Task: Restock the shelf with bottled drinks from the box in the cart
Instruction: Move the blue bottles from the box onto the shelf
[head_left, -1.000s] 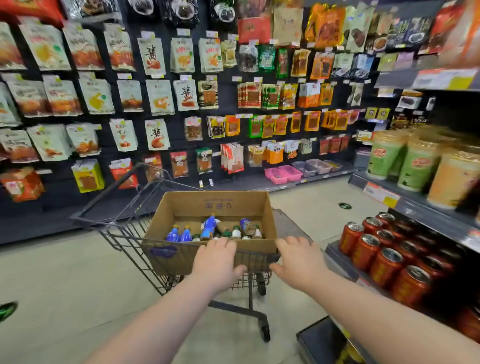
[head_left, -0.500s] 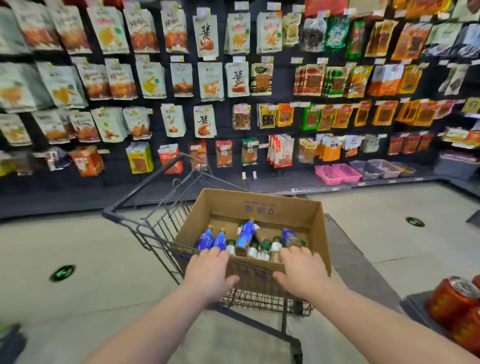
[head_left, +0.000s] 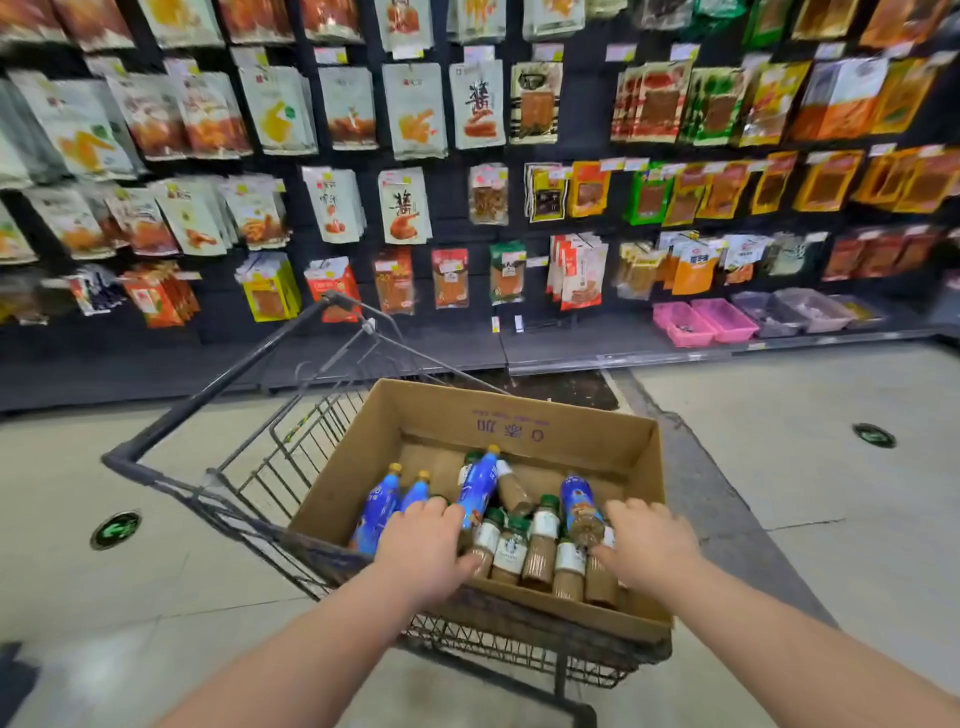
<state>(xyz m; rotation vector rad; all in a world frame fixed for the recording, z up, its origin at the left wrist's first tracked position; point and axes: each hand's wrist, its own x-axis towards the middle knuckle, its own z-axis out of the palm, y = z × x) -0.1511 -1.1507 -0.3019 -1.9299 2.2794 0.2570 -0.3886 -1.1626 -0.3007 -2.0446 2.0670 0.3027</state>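
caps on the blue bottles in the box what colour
Yellow; the caps show best in the head view.

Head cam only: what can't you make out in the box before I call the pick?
Head view:
- Lower halves of the blue bottles: covered by the left hand; its grip is unclear.
- Bottles under the right hand: covered; grip unclear.
- Labels on the brown bottles: too small, blurred.
- The drinks shelf: out of frame.

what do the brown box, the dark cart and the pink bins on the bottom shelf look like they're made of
Brown open-topped box: cardboard, matt; raw kraft colour, folded walls with printed lettering.
Dark wire cart: metal rod, probably with a dark coating; thin grid of bars.
Pink rectangular bins: likely moulded plastic, slightly translucent with a soft sheen, though they are blurred.
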